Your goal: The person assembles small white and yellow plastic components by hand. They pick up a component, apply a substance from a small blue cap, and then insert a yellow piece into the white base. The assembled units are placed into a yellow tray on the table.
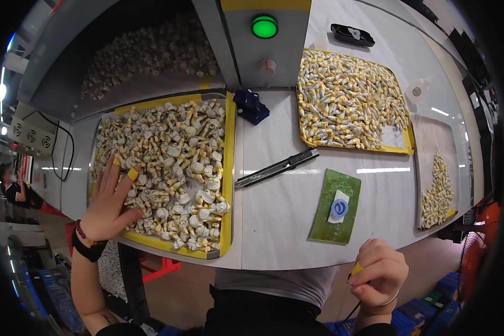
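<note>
My left hand (pixel 107 207) lies with fingers spread on the left part of a yellow-edged tray (pixel 228 185). Its fingertips touch the small white-and-yellow pieces (pixel 173 148) heaped there, and two of its fingers wear yellow covers. Past the table's front edge, my right hand (pixel 382 271) is closed, its thumb and fingers pressed together. A yellow cover shows on one of its fingers; whatever the pinch may hold is hidden. Nearest to this hand is a green board (pixel 323 221) carrying a white pad with a blue round piece (pixel 339 209) on it.
A utility knife (pixel 277 168) lies between the trays, below a dark blue cloth (pixel 251 106). Farther right stand a second yellow-edged tray (pixel 358 148) full of slim pieces and a smaller tray (pixel 428 137). A grey machine with a green light (pixel 264 26) rises behind.
</note>
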